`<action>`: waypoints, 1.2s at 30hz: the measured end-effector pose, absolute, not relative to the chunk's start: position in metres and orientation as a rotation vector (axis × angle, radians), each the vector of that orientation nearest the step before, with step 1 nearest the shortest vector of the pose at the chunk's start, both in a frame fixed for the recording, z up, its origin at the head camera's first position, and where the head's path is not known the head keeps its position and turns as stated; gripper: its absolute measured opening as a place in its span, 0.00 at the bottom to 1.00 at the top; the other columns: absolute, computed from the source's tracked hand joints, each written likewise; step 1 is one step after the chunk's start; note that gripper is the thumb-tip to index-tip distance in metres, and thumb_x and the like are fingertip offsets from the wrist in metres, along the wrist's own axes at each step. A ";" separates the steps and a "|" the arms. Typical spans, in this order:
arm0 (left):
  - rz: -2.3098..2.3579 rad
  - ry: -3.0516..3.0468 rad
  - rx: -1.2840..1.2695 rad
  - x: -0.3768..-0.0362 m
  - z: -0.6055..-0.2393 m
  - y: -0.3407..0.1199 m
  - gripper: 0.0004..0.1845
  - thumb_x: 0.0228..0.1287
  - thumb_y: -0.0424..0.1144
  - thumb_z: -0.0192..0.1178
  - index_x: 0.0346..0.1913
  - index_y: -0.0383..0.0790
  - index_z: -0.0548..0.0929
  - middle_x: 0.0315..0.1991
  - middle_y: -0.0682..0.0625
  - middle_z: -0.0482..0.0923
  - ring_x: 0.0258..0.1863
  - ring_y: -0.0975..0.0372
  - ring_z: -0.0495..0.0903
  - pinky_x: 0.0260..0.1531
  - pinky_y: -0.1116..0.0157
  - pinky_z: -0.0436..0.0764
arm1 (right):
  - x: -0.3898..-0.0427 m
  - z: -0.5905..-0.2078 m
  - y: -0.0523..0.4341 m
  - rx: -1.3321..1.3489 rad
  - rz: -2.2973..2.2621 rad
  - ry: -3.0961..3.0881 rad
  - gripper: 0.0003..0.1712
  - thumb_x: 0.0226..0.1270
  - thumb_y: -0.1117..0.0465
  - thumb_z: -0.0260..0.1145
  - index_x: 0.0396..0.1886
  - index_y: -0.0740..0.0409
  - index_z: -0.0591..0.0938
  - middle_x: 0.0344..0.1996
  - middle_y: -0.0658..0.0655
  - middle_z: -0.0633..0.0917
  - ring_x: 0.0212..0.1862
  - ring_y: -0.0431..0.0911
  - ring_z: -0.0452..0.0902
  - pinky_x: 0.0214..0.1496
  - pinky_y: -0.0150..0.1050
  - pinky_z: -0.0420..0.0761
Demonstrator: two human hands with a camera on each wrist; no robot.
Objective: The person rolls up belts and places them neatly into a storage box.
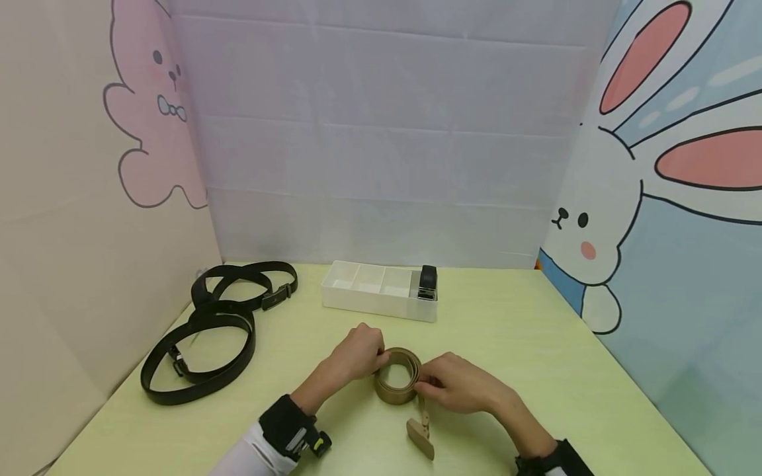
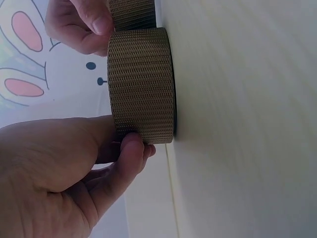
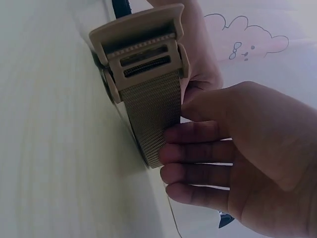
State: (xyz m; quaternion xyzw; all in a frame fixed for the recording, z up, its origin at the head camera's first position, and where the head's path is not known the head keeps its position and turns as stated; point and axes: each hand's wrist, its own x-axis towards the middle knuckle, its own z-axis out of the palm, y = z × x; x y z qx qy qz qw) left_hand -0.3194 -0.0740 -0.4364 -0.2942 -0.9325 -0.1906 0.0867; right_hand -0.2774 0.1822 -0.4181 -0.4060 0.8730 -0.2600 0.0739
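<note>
A tan webbing belt (image 1: pixel 395 395), rolled into a loose coil, stands on its edge on the table. The left hand (image 1: pixel 360 352) pinches the coil's left side between thumb and fingers. On the opposite side, the right hand (image 1: pixel 458 383) grips the webbing with thumb and fingertips. From there a short free end runs toward the front, carrying a tan buckle (image 1: pixel 421 436). The right wrist view shows that buckle (image 3: pixel 143 57) close up, its slots facing the camera. In the left wrist view the outer layer of the belt (image 2: pixel 141 84) curves smoothly between both hands.
At the left lie two black belts, a front one (image 1: pixel 178 396) and a back one (image 1: pixel 276 266), in loose overlapping loops. Behind the hands stands a white compartment box (image 1: pixel 375 303); a rolled black belt (image 1: pixel 427 279) sits in its rightmost section. Printed cloth walls enclose the table.
</note>
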 end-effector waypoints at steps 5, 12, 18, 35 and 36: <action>-0.578 -2.799 -0.872 -0.319 -0.436 -0.074 0.25 0.74 0.33 0.73 0.14 0.40 0.85 0.11 0.60 0.68 0.12 0.72 0.61 0.16 0.76 0.59 | -0.278 -0.416 0.189 -1.334 -0.789 2.606 0.06 0.81 0.67 0.70 0.46 0.52 0.89 0.35 0.44 0.88 0.36 0.27 0.77 0.41 0.32 0.84; -0.570 -2.814 -0.876 -0.319 -0.435 -0.074 0.24 0.75 0.34 0.73 0.16 0.40 0.87 0.11 0.59 0.70 0.11 0.71 0.62 0.15 0.76 0.60 | -0.278 -0.418 0.190 -1.534 -0.750 2.565 0.08 0.77 0.70 0.74 0.45 0.54 0.92 0.39 0.50 0.89 0.39 0.30 0.78 0.43 0.35 0.87; -0.575 -2.819 -0.853 -0.316 -0.432 -0.074 0.24 0.76 0.34 0.73 0.15 0.40 0.87 0.10 0.60 0.69 0.11 0.72 0.62 0.15 0.76 0.60 | -0.277 -0.422 0.185 -1.595 -0.740 2.598 0.05 0.76 0.68 0.77 0.42 0.53 0.93 0.41 0.49 0.88 0.42 0.35 0.81 0.47 0.32 0.86; -0.712 -2.776 -0.882 -0.318 -0.438 -0.073 0.26 0.72 0.30 0.72 0.12 0.40 0.82 0.08 0.62 0.63 0.09 0.74 0.59 0.13 0.76 0.59 | -0.275 -0.434 0.170 -1.816 -0.710 2.760 0.13 0.65 0.69 0.85 0.35 0.51 0.89 0.41 0.47 0.87 0.45 0.37 0.82 0.54 0.33 0.86; -0.715 -2.784 -0.867 -0.317 -0.438 -0.072 0.26 0.73 0.30 0.72 0.12 0.40 0.81 0.08 0.62 0.63 0.09 0.74 0.59 0.13 0.76 0.58 | -0.276 -0.434 0.170 -1.831 -0.704 2.765 0.13 0.64 0.69 0.86 0.35 0.51 0.88 0.40 0.47 0.87 0.45 0.37 0.82 0.54 0.34 0.86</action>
